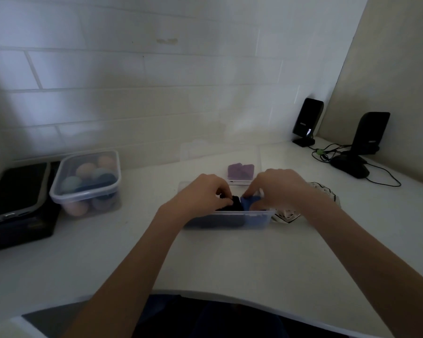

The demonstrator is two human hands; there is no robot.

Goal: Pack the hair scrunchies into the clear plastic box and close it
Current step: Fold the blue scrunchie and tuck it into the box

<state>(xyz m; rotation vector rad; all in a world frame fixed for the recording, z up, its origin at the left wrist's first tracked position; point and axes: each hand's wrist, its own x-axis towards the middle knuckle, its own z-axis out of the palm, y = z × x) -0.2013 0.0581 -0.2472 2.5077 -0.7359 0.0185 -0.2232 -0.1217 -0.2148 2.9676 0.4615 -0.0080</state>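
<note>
A clear plastic box [259, 222] stands open on the white table in front of me. Inside it lie a black scrunchie [235, 206] and a blue scrunchie [248, 203]. My left hand [203, 193] reaches into the box and pinches the black scrunchie with curled fingers. My right hand [276, 186] reaches in from the right, its fingers curled on the blue scrunchie. A white scrunchie with black trim [287, 214] lies on the table just right of the box, partly hidden by my right forearm. What may be the clear lid [220, 152] leans against the wall behind.
A lidded clear tub of pastel balls [87, 181] stands at the left beside a dark device on a black case [17, 198]. A small container with a purple item [241, 172] sits behind the box. Two black speakers [308, 120] [366, 142] with cables stand at the right.
</note>
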